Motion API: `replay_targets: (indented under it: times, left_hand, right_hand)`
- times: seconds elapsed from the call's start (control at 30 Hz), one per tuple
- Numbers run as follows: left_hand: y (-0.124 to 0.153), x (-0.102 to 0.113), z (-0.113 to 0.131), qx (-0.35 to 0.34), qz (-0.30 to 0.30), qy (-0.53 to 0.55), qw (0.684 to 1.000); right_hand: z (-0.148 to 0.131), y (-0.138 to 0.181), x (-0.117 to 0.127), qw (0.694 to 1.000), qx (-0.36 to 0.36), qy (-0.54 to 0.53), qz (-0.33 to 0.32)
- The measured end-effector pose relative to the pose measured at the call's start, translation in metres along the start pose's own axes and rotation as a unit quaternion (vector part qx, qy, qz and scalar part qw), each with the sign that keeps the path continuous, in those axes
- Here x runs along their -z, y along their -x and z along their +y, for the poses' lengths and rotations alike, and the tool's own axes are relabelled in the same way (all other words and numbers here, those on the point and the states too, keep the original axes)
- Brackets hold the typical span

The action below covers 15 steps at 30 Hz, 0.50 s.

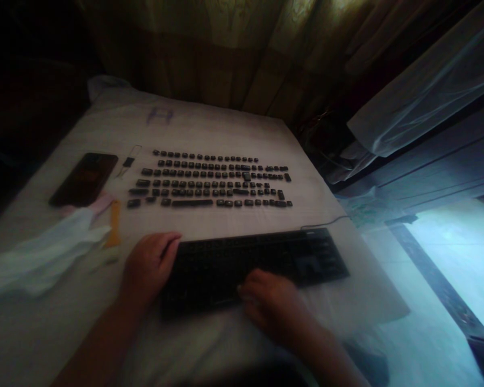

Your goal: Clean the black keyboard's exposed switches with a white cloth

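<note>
A black keyboard (234, 269) lies on the white-covered table, its keycaps off over most of the dark bed. At its left end is my left hand (151, 263), closed on the edge with the thumb along the side. My right hand (268, 298) is over the lower middle of the keyboard with its fingers pinched together. A tiny pale spot shows at those fingertips; whether it is a nail or a held thing is unclear. Beyond the keyboard, loose black keycaps (201, 184) lie in several rows, laid out like a keyboard.
Left of the keycaps are a dark phone (84, 179) and a keycap puller (128, 161) with wire loops. A white cloth (48, 250) lies nearer, beside a yellow-handled brush (113, 226). The keyboard's cable (326, 221) runs off the table's right edge (371, 258). Curtains (218, 59) hang behind.
</note>
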<state>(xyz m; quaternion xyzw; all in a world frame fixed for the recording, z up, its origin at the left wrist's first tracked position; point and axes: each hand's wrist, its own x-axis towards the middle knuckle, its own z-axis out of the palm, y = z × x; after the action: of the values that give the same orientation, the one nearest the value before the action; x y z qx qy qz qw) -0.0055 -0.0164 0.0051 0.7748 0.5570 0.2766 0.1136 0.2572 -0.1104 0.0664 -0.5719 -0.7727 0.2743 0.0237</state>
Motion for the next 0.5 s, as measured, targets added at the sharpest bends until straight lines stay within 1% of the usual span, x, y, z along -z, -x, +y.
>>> replay_targets:
  times: [0.07,0.13,0.23,0.33,0.4,0.5]
  left_hand:
    - [0.000,0.000,0.000,0.002,0.000,0.000,1.000]
    - [0.000,0.001,0.001,0.001,0.001,0.001,1.000]
    - [-0.001,0.001,0.001,-0.004,0.002,0.004,1.000]
    - [-0.001,0.002,0.000,-0.002,0.004,0.006,1.000]
    - [-0.001,0.003,-0.003,0.000,0.004,0.004,1.000]
    - [-0.001,0.007,-0.008,0.006,0.001,-0.006,1.000]
  right_hand:
    - [0.000,0.001,0.003,1.000,0.002,-0.015,-0.007]
    - [0.001,0.003,0.005,0.998,0.012,-0.054,-0.005]
    - [0.004,0.005,0.007,0.989,0.018,-0.144,0.036]
    - [0.009,0.006,0.005,0.975,-0.012,-0.205,0.086]
    - [0.012,0.004,0.002,0.971,-0.034,-0.213,0.106]
    - [0.013,0.001,-0.003,0.969,-0.041,-0.206,0.129]
